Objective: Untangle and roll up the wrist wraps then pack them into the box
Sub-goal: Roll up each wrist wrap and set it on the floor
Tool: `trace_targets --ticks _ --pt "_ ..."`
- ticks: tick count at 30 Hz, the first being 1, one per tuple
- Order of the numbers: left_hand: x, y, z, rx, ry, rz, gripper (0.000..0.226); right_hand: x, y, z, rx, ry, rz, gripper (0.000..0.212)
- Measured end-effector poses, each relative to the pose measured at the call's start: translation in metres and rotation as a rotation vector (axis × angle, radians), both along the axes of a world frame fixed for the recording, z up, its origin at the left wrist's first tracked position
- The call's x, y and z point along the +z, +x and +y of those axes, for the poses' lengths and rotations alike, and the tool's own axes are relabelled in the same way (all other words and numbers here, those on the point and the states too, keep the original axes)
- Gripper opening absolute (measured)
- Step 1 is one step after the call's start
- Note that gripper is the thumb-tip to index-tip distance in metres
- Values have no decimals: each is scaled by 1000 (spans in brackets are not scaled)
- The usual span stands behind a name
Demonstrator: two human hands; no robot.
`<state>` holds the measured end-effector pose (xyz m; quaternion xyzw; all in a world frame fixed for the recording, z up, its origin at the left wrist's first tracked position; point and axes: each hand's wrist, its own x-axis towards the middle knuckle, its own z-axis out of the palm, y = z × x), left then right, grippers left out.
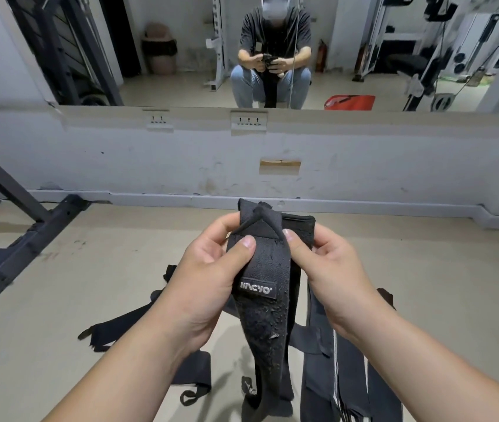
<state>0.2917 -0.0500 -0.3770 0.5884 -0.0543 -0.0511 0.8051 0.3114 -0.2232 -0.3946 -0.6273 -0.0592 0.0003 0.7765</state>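
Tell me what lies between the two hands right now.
The head view shows the upper end of a black fabric wrist wrap between the left hand and the right hand. Both hands pinch it, so no gap is bare.

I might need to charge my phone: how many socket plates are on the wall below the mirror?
2. One socket plate sits left of centre, just under the mirror; the other socket plate is near the centre. More may lie outside the view.
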Motion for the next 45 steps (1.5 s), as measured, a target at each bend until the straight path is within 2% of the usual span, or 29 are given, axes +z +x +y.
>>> trace_targets --ticks 6,10,16,18,20,23,25,27,29,31,34,36,38,42,45 --pt "1 -3 -2 51 36 15 18 1 0 -2 -51 6 -32 20" --pt "4 -5 -1 110 162 5 13 4 1 -5 -58 -7 -11 20" --pt "-1 -11 -4 -80 321 59 13 9 1 0 -30 131 105 26" --pt "0 -10 -6 -64 365 38 10 12 3 -1 -11 146 117 28" --pt "3 -6 -7 39 303 31 9 9 5 -5 70 69 116 39" --pt "12 5 -1 199 134 -10 8 -13 8 -13 359 -48 192 54" --pt "17 11 4 273 31 -43 8 -35 5 -17 555 -128 315 45" --pt "21 14 8 318 -54 -50 10 -66 1 -18 653 -324 400 30" --pt "26 16 12 334 -132 -49 11 -97 -5 -15 671 -631 404 24" --pt "25 20 17 357 -124 -42 11 -112 -8 -12 560 -767 420 22" --pt "14 28 29 468 192 -47 14 -110 6 -15 193 -623 494 24" --pt "7 28 33 468 323 -29 17 -99 19 -19 24 -535 533 36" --pt "4 24 32 420 441 -42 14 -86 29 -22 -21 -493 542 43" --pt "1 17 35 414 1002 -318 18 -64 39 -23 -15 -370 510 26" --pt "2 9 29 338 1253 -236 15 -52 45 -25 7 -255 545 29"
